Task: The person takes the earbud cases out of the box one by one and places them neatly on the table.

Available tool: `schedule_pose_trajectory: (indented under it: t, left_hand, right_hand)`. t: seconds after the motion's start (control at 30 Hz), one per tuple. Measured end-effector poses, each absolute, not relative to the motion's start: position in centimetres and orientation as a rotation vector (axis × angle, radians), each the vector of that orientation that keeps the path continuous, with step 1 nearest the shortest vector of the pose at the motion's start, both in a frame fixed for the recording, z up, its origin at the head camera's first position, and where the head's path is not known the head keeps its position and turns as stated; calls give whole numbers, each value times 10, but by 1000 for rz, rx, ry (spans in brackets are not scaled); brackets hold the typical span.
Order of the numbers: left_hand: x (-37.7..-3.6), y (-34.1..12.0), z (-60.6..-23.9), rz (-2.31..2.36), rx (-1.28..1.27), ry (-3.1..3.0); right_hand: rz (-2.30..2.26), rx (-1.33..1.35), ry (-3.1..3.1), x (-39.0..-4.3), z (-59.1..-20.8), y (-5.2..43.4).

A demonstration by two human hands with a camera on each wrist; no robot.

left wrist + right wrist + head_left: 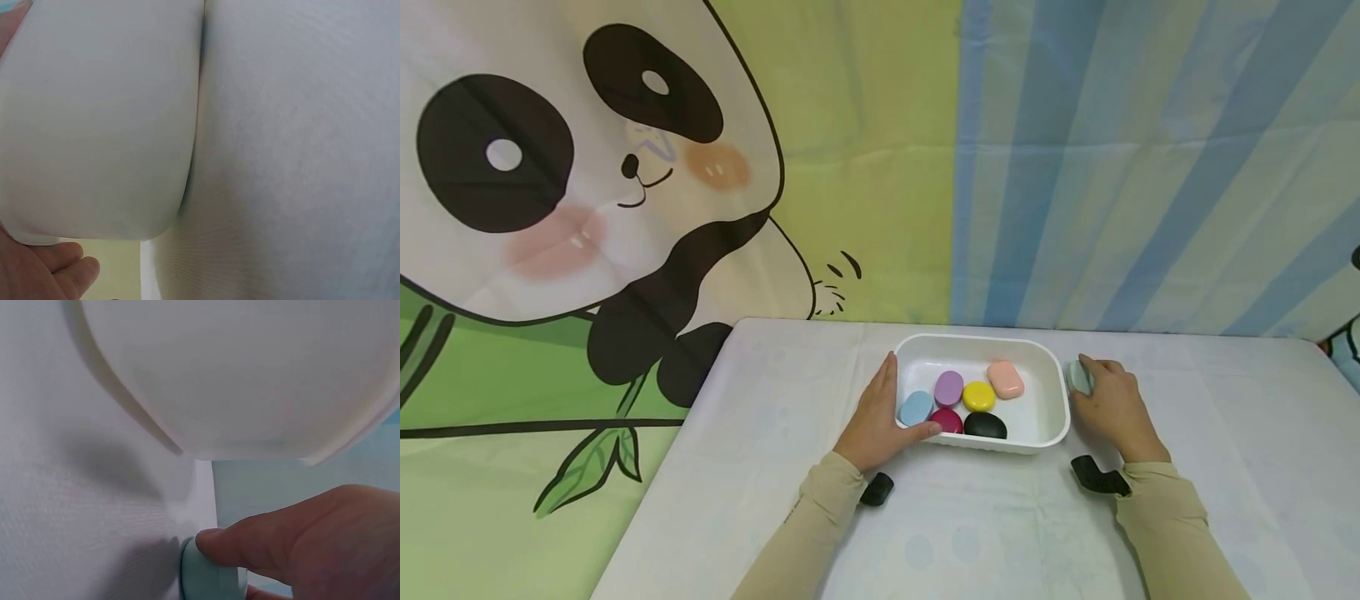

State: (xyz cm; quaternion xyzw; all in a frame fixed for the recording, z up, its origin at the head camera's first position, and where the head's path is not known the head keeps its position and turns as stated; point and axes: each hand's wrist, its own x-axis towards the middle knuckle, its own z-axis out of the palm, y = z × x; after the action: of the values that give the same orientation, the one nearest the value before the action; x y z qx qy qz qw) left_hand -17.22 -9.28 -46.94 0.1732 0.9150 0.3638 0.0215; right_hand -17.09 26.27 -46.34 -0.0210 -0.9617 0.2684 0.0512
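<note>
Head view. A white plastic tray (1054, 392) sits at lower centre on the cloth-covered counter (1225, 433). The left hand (874, 421) lies against the tray's left wall, fingers nearly straight and thumb hooked over the rim beside a light-blue case (916, 407); it clasps nothing. Also in the tray: purple (948, 387), yellow (978, 396), pink (1005, 379), magenta (947, 420) and black (985, 426) cases. Just right of the tray, the right hand (1112, 408) pinches a pale-green case (1079, 377), stood on edge on the counter.

Left wrist view. The tray's outer wall (94, 125) fills the left half; fingertips (59, 265) show at lower left, the cloth at right.

Right wrist view. The tray's rounded corner (250, 375) occupies the top; at the bottom the thumb (250, 540) presses the pale-green case (209, 578).

Handling, judged: the case looks light, rigid and glossy, hence slippery; a grip across its two broad faces seems surest.
</note>
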Motion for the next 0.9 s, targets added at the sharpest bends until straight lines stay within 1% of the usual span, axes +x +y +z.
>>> schedule_pose_trajectory:
  t: [0.33,0.9]
  left_hand:
    - [-172,-93,-470,1128,531,2834]
    - [-173,-93,-471,1115,538,2837]
  right_hand:
    - [825,-47,-2902,-170,-464,262]
    - [855,30,-2770,-160,-435,250]
